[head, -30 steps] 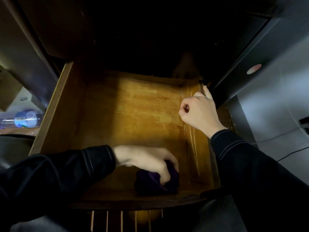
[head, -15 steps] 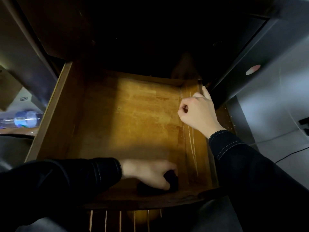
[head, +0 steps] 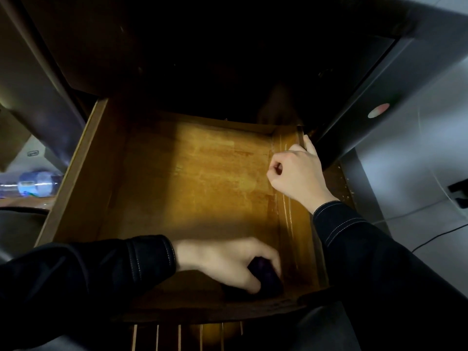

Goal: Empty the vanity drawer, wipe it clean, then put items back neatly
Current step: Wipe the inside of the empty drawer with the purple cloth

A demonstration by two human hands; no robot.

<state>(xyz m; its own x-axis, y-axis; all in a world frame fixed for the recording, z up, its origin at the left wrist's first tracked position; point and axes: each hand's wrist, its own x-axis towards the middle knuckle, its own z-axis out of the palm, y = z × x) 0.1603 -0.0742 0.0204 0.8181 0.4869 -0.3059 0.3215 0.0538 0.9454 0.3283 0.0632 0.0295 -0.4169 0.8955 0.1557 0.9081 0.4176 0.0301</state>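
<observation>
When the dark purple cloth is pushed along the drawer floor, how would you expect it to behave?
Probably soft and floppy: the cloth sits bunched under the left hand. Likely light, since fingers alone cover it. It should drag rather than roll on the bare drawer.

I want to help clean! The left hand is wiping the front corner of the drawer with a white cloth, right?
Not quite. The cloth is dark purple, not white, as the head view shows. The left hand does press it into the front right corner of the drawer.
</observation>
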